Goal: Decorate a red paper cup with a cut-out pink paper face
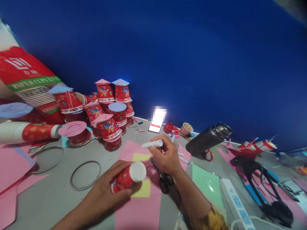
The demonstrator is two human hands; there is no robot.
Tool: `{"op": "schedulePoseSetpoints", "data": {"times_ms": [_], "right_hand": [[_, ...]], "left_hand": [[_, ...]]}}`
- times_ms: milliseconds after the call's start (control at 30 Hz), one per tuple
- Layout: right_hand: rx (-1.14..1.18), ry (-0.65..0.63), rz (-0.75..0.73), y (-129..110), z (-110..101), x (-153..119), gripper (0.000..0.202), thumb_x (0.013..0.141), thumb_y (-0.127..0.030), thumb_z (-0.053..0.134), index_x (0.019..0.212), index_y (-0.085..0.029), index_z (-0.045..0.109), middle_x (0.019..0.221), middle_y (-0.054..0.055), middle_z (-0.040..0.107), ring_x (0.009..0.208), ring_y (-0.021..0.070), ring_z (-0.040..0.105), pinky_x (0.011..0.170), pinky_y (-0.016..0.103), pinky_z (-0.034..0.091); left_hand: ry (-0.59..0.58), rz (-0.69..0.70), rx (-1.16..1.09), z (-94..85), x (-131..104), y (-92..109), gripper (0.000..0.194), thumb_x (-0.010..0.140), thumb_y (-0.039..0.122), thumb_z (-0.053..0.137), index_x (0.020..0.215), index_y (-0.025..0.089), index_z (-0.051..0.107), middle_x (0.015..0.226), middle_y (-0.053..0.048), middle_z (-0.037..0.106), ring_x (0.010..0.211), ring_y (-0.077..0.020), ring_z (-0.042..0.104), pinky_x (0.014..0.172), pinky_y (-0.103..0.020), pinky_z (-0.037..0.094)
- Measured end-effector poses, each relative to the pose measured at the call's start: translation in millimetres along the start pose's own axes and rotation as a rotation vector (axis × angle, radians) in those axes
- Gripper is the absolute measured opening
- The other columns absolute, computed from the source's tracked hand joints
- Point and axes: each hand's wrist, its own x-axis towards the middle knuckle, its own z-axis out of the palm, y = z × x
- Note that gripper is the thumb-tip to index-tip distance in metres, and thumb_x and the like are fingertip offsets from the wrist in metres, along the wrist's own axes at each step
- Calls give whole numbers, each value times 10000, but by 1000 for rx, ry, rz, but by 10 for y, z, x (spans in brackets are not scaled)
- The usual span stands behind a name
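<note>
My left hand (115, 185) is wrapped round a red paper cup (122, 179), tilted with its white base facing right. My right hand (166, 155) pinches a short white tube (153, 144), held a little above and to the right of the cup; whether it is a glue stick or a capped marker I cannot tell. Below both hands lie yellow paper (144, 190) and a pink sheet (136, 214). Black-handled scissors (165, 183) rest on the pink sheet under my right wrist, partly hidden.
Stacked red cups with paper tops (109, 127) stand at the back left, beside a paper-cup bag (35, 76). A metal ring (85, 188) lies left. Behind are a lit phone (155, 124) and black flask (208, 139); right, a green sheet (207, 182) and power strip (236, 203).
</note>
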Motion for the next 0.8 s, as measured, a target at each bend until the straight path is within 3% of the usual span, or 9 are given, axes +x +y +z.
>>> {"op": "schedulePoseSetpoints", "data": {"times_ms": [100,233,467,633,700,800], "right_hand": [[50,6,170,202,-70,103,207,800,-353,720,928,-203,657,717,-43,563,592,117,465,544,237,390],[10,-141,304,520,-31,149,231,769,-342,720,933,-189,663,791,-26,640,620,120,512,571,244,414],[-214,-377,249,713,116,69,197,859,-299,699,1027,-196,696,861,-30,677,700,138,531,659,257,416],[-503,-486,91,653,11,132,224,879,-207,765,1094,-185,705,1065,55,723,1029,213,589,886,313,442],[-621,-547,48,567,-74,154,235,884,-252,800,1088,-182,707,1060,68,721,1047,228,587,880,321,429],[-753,-759,15,394,-156,142,379,807,-431,895,1040,-191,717,991,60,715,983,244,603,795,317,409]], "left_hand": [[221,-178,-307,-21,30,4,638,675,443,901,1241,237,690,1141,-96,785,1048,-357,742,895,-467,619],[397,-257,-549,-54,87,10,681,656,446,937,1243,215,679,1118,-80,807,1013,-325,767,880,-432,630],[397,-252,-582,-49,95,22,608,633,423,961,1159,232,725,1014,-43,827,909,-286,784,840,-379,633],[363,-312,-523,-35,93,23,629,623,424,973,1166,214,735,1052,-53,830,900,-253,775,829,-346,630],[348,-316,-524,-34,93,11,631,620,423,975,1164,210,736,1037,-58,830,903,-252,773,822,-341,633],[336,-315,-536,-28,90,-4,623,630,409,973,1177,222,738,1050,-55,831,925,-247,775,834,-326,629]]}}
